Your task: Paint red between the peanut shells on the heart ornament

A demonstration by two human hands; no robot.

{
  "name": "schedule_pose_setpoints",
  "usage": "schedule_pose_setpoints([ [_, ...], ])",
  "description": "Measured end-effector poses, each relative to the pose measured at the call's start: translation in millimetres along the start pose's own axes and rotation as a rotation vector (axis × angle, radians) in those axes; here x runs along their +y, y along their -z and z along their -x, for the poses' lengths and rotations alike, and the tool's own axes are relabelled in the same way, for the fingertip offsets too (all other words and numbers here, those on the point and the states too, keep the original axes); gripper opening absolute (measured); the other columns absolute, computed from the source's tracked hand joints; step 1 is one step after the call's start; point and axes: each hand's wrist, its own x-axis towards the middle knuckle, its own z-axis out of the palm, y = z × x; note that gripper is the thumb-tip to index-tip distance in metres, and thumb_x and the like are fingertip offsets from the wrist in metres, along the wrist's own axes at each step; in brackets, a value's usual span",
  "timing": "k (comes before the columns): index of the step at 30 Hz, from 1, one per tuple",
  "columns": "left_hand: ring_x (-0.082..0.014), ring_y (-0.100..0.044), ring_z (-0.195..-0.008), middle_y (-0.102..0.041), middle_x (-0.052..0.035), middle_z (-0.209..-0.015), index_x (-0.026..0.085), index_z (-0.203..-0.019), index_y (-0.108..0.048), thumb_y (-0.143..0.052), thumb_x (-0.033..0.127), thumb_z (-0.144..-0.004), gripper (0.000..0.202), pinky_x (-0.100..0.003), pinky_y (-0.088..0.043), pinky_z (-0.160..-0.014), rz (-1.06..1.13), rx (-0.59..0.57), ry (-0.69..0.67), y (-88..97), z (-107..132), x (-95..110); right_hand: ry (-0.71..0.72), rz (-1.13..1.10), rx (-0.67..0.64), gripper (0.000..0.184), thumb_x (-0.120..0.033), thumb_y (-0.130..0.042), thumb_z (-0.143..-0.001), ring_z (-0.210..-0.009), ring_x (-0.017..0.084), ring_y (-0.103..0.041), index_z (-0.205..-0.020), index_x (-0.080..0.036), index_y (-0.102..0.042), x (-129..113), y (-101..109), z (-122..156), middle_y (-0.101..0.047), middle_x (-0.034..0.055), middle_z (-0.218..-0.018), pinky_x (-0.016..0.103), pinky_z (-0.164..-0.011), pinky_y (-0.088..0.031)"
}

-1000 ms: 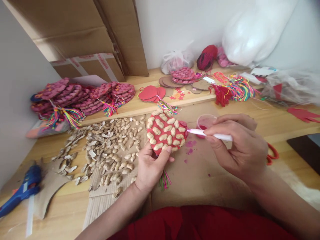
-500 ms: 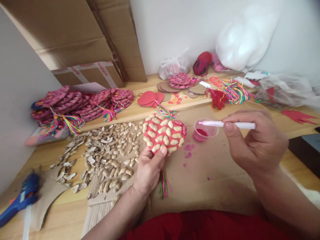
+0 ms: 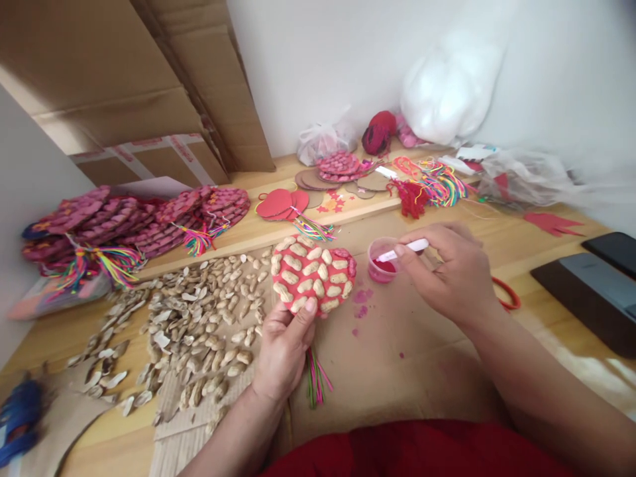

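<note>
My left hand (image 3: 283, 344) is closed on the lower edge of a round red disc (image 3: 312, 273) covered with peanut shells. Most of the shells are plain, while those at its right edge are painted pink. A pink and green tassel (image 3: 317, 381) hangs below the disc. In my right hand (image 3: 447, 275) I pinch a white pen-shaped stick (image 3: 390, 255), tilted down, with its tip inside a small clear plastic cup (image 3: 373, 273). Dark pink liquid lies in the cup, and the exact tip is hard to make out. Pink stains mark the cardboard (image 3: 392, 384) in front.
Loose peanut shells (image 3: 209, 331) spread at left, near a blue glue gun (image 3: 20, 414). Finished pink discs with tassels (image 3: 89, 222) pile behind them. Along the back are red paper circles (image 3: 281, 204), tasselled threads (image 3: 442, 182) and plastic bags (image 3: 531, 175). A dark device (image 3: 591, 291) lies at right.
My right hand has moved the white stick down, and its tip has gone from above the cup's rim into the cup. The disc remains in my left hand. The view has shifted right.
</note>
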Motion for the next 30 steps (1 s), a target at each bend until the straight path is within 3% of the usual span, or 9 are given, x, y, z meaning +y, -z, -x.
schedule_pose_setpoints([
  [6,-0.0055,-0.044,-0.056,-0.068,-0.0004,-0.079,0.018,-0.089,-0.072,-0.087,0.035,-0.074,0.027,-0.016,-0.032,-0.045,-0.005,-0.013,-0.003,1.4,1,-2,-0.006,-0.018,-0.074,0.013,-0.033,-0.065,-0.087,-0.083,0.024,-0.061,-0.084,-0.024,-0.074,2,-6,1,-0.072,0.0039,-0.080,0.044,-0.084,-0.042],
  [10,-0.0042,-0.041,-0.054,-0.069,-0.0011,-0.085,0.018,-0.092,-0.072,-0.085,0.032,-0.077,0.024,-0.016,-0.027,-0.043,0.010,-0.022,0.012,4.3,1,-4,-0.014,-0.019,-0.072,0.015,-0.035,-0.065,-0.087,-0.085,0.024,-0.061,-0.087,-0.024,-0.075,5,-9,2,-0.071,0.0050,-0.081,0.044,-0.087,-0.042],
  [13,-0.0051,-0.039,-0.053,-0.065,0.0000,-0.076,0.018,-0.088,-0.071,-0.083,0.034,-0.080,0.021,-0.016,-0.025,-0.041,0.015,-0.050,0.017,5.6,0,-5,-0.026,-0.023,-0.072,0.015,-0.035,-0.065,-0.087,-0.085,0.024,-0.060,-0.086,-0.024,-0.075,5,-10,2,-0.071,0.0047,-0.081,0.044,-0.087,-0.041],
  [19,-0.0082,-0.048,-0.060,-0.063,-0.0001,-0.081,0.018,-0.088,-0.071,-0.084,0.034,-0.078,0.023,-0.018,-0.042,-0.049,0.044,-0.054,0.006,6.6,-5,-8,-0.045,-0.031,-0.061,0.014,-0.035,-0.065,-0.087,-0.085,0.024,-0.060,-0.083,-0.026,-0.074,3,-9,2,-0.071,0.0039,-0.081,0.044,-0.087,-0.041],
  [25,-0.0020,-0.027,-0.044,-0.056,0.0047,-0.069,0.018,-0.091,-0.069,-0.081,0.033,-0.083,0.020,-0.016,-0.021,-0.039,0.012,-0.093,0.004,9.8,-9,-10,-0.004,-0.017,-0.084,0.014,-0.035,-0.064,-0.088,-0.083,0.024,-0.059,-0.085,-0.026,-0.074,6,-10,3,-0.071,0.0041,-0.080,0.043,-0.083,-0.041],
  [30,-0.0031,-0.032,-0.047,-0.052,0.0055,-0.067,0.018,-0.086,-0.066,-0.079,0.030,-0.084,0.018,-0.016,-0.025,-0.042,0.024,-0.101,-0.022,10.7,-10,-10,0.038,-0.026,-0.068,0.010,-0.034,-0.066,-0.087,-0.081,0.024,-0.059,-0.085,-0.026,-0.073,7,-8,1,-0.070,0.0034,-0.078,0.043,-0.081,-0.040],
])
